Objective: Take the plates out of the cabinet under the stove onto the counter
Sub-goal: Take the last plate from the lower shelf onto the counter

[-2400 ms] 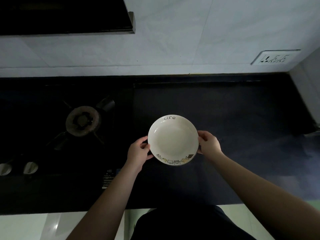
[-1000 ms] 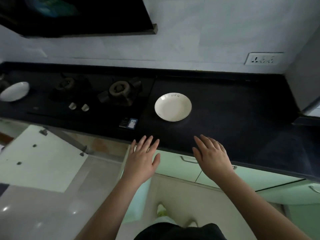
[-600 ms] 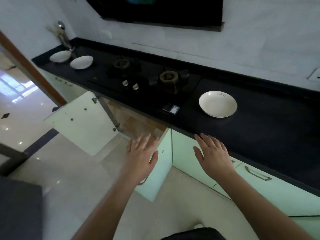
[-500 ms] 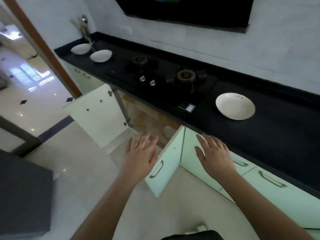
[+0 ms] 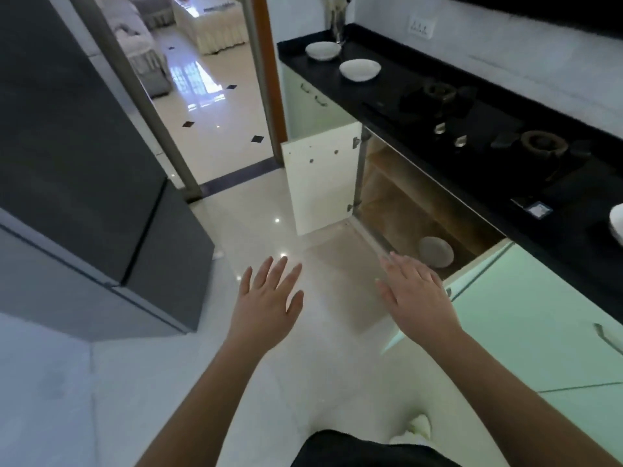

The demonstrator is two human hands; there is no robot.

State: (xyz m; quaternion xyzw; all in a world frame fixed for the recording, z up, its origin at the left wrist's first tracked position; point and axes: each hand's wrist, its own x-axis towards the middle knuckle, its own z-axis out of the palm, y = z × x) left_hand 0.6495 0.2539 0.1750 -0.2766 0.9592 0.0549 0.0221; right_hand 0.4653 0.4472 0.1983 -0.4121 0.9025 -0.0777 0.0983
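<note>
The cabinet under the stove (image 5: 397,203) stands with both doors swung out. One pale plate (image 5: 435,251) lies on its bottom shelf, near the right door. My right hand (image 5: 416,296) hovers flat with straight fingers just in front of that plate, apart from it. My left hand (image 5: 269,299) is spread over the floor, holding nothing. On the black counter (image 5: 381,92) two white plates (image 5: 359,69) (image 5: 323,50) sit at the far end. The rim of a third plate (image 5: 617,225) shows at the right edge.
The gas stove (image 5: 488,136) with its burners fills the counter above the cabinet. The left cabinet door (image 5: 320,183) juts into the floor; the green right door (image 5: 485,267) stands by my right hand. A grey fridge (image 5: 84,170) is at left, a doorway (image 5: 205,96) beyond.
I let go of the plate, which stays on the counter right of the stove. I stepped back and turned left toward the cabinet. Both hands stayed flat and now reach down toward it.
</note>
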